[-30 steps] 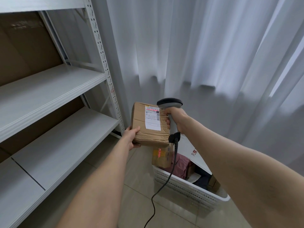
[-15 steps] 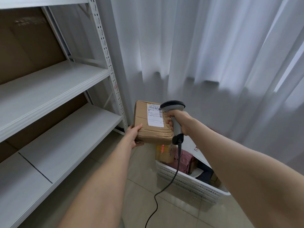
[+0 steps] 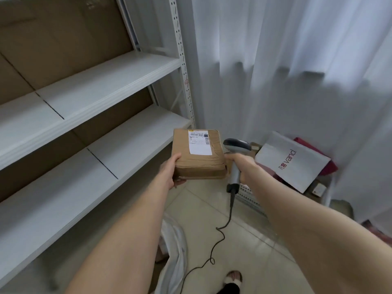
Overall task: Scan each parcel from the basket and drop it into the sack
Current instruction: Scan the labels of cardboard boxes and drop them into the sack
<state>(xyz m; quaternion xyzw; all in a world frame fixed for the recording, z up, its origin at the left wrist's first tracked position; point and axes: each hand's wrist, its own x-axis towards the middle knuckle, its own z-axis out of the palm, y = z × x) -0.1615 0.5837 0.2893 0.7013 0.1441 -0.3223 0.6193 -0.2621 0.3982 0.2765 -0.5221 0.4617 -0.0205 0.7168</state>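
Note:
My left hand (image 3: pixel 170 172) grips the near left corner of a brown cardboard parcel (image 3: pixel 198 164) with a white shipping label on top, held flat in mid-air. Just right of the parcel, my right hand (image 3: pixel 241 168) is closed around the handle of a grey barcode scanner (image 3: pixel 235 145), whose black cable (image 3: pixel 220 230) trails down to the floor. The white basket (image 3: pixel 246 196) stands on the floor behind my right arm, holding a white mailer bag (image 3: pixel 294 164), a pink packet and small boxes. The white sack (image 3: pixel 176 251) lies crumpled on the floor under my left forearm.
A white metal shelving rack (image 3: pixel 101 85) fills the left side, with brown cardboard behind its shelves. White curtains (image 3: pixel 286 60) hang at the back and right. The floor is pale tile. A slippered foot (image 3: pixel 233 279) shows at the bottom edge.
The view has tilted downward, bringing the sack, the foot and more of the basket into sight. The scanner has moved off the label to the parcel's right side, and the parcel now lies flatter.

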